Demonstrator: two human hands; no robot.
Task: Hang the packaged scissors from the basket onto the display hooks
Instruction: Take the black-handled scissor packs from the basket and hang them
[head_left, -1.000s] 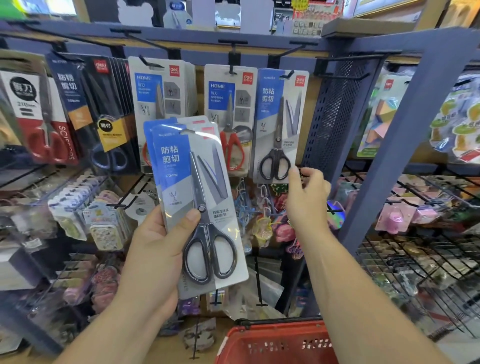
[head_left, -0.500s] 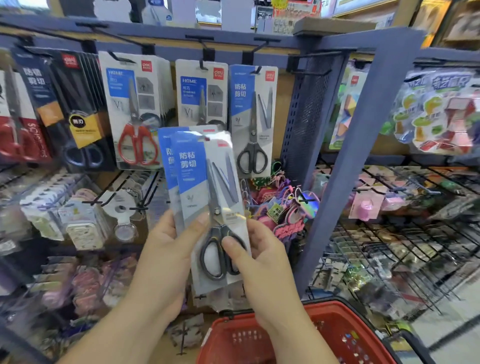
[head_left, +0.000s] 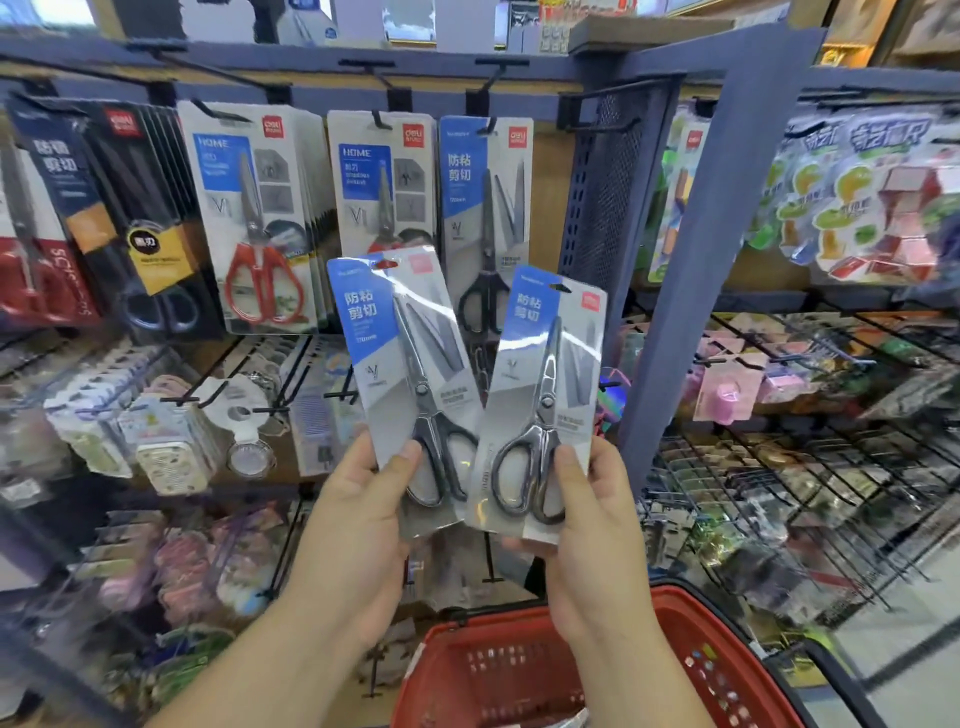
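Left hand pinches one blue-and-grey carded scissors pack, right hand a second pack; align its hang-hole with the black wire hook above.

Both bare forearms rise from the bottom of the frame toward its centre. The left hand grips the lower edge of the first scissors pack, thumb pressed flat on its front. The right hand holds the second scissors pack likewise; its fingers behind seem curled, though mostly hidden.
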